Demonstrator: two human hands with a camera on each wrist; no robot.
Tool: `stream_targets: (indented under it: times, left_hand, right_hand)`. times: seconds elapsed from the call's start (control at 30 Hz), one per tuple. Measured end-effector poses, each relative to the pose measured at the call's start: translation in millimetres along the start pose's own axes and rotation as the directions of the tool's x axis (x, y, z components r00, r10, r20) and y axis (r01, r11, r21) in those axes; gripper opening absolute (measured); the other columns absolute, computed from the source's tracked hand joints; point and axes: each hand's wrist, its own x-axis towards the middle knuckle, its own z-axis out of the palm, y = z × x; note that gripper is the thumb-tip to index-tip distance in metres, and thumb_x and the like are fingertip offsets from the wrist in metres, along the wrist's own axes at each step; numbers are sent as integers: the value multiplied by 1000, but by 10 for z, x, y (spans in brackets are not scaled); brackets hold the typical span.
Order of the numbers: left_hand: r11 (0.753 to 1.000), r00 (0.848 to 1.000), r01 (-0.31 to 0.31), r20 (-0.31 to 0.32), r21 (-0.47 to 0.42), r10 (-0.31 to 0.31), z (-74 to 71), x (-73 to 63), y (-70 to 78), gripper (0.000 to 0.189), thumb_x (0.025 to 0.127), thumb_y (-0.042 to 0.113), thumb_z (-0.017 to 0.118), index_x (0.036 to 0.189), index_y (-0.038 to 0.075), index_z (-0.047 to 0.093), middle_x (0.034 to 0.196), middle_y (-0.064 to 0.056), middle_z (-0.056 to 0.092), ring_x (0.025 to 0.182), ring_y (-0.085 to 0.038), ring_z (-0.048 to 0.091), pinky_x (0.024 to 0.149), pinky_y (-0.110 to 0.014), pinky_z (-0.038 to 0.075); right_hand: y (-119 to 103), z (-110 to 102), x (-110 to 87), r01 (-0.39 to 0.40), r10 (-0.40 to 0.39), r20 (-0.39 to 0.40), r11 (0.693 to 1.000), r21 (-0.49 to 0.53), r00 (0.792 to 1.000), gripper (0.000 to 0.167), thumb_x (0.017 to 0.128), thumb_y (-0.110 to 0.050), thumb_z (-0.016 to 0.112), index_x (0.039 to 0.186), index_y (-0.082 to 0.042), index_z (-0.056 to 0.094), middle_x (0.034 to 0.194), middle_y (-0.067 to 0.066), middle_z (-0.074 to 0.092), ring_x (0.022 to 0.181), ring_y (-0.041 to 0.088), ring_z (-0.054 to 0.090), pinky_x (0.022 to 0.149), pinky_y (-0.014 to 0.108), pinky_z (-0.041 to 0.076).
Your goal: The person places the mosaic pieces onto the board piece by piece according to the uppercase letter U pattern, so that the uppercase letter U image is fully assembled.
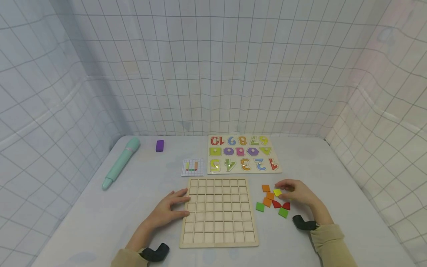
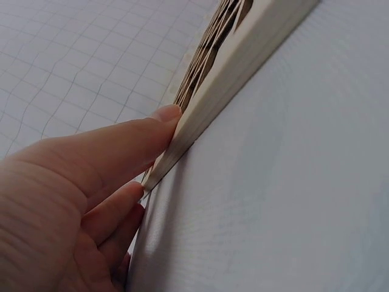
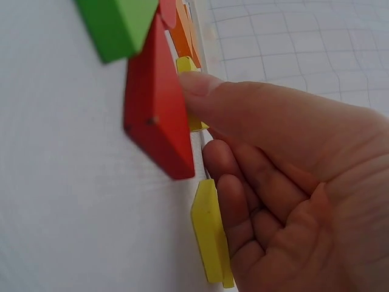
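A wooden grid board (image 1: pixel 218 245) lies flat on the table. My left hand (image 1: pixel 168 209) rests at its left edge with fingers extended; in the left wrist view the thumb (image 2: pixel 130 143) touches the board's pale rim (image 2: pixel 209 103). To the right of the board, my right hand (image 1: pixel 298 192) pinches a yellow tile (image 1: pixel 277 192) by its edge, thumb on the near side. The index fingertip is hidden in the right wrist view. Another yellow tile (image 3: pixel 208 234) lies beside the curled fingers. Close by are orange tiles (image 1: pixel 265 188), green tiles (image 1: pixel 283 212) and red curved pieces (image 1: pixel 276 204).
Behind the board are a small pattern card (image 1: pixel 200 172) and a number-and-shape puzzle board (image 1: pixel 245 171). A purple block (image 1: pixel 160 145) and a mint-green stick-shaped object (image 1: pixel 121 163) lie at the back left. Grid-patterned cloth walls (image 1: pixel 213 92) enclose the table.
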Motion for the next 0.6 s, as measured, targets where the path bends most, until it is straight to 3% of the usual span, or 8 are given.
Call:
stream_targets:
  times: [0.6]
  left_hand:
    - [1000,1000,4,-1,7,-4,-2,-4,17,50,73,31,79,115,6,67,142,-12,44,135,-31,33,115,-45,10]
  right_hand:
    - [1,19,-2,19,-19,2,998,-62,1000,30,80,-18,75,107,-9,67,108,4,63,98,22,55,93,44,48]
